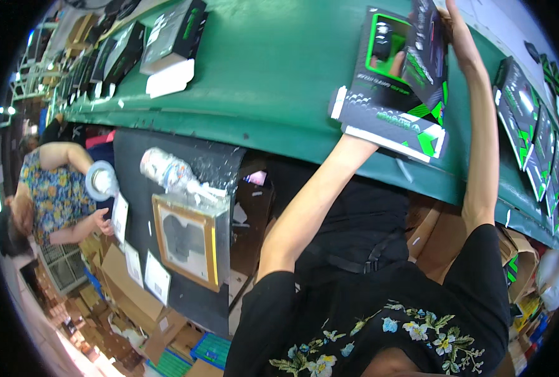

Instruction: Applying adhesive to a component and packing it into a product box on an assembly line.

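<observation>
Black embroidered tee point(348, 301) sits closest to my camera, and past it I've got 2 hands on 1 black-and-green box point(383, 97) over the near edge of the green counter point(279, 75). Left hand point(397, 64) is inside, fingers showing through the window; can't tell if it's gripping anything. Right hand point(460, 34) is against the raised cover point(427, 56), fingers partly hidden, so can't call that grip either.

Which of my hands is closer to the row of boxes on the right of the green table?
Your right hand. It's at the right side of the open box, toward the row of boxes; your left hand is inside the open box, farther left.
</observation>
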Available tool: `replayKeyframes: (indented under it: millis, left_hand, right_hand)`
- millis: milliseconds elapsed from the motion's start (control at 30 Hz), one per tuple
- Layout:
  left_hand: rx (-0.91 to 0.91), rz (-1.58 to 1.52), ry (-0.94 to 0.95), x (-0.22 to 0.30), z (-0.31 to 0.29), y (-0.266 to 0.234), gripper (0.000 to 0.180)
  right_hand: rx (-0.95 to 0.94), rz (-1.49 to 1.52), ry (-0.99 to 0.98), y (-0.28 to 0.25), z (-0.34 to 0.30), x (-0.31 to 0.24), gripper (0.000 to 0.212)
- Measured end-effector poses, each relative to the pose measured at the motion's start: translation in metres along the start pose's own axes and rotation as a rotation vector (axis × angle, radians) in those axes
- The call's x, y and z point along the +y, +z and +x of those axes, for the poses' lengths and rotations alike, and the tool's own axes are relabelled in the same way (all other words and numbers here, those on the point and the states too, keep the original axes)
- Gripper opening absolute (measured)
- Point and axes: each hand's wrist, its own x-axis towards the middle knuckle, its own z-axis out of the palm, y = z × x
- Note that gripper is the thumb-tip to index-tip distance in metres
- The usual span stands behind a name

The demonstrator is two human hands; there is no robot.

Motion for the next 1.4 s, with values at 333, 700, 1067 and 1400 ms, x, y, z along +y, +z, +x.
replayKeyframes:
  millis: [333, 700, 1067, 1400]
  left_hand:
    - [-0.066, 1.365, 0.462, 0.019, 0.016, 0.025, 0.037]
    - [-0.216, 1.179, -0.139, 0.030, -0.026, 0.022, 0.033]
    - [1.078, 0.663, -0.465, -0.031, -0.353, -0.172, 0.029]
    - [0.562, 1.271, -1.062, -0.145, -0.428, -0.297, 0.054]
  right_hand:
    - [0.121, -0.561, -0.358, 0.014, -0.004, 0.020, 0.063]
    - [-1.767, 0.772, 0.103, 0.168, -0.226, -0.183, 0.027]
    - [-1.228, 0.580, -0.477, 0.173, -0.254, -0.132, 0.019]
    - [-1.440, 1.697, 0.446, 0.209, -0.290, -0.077, 0.034]
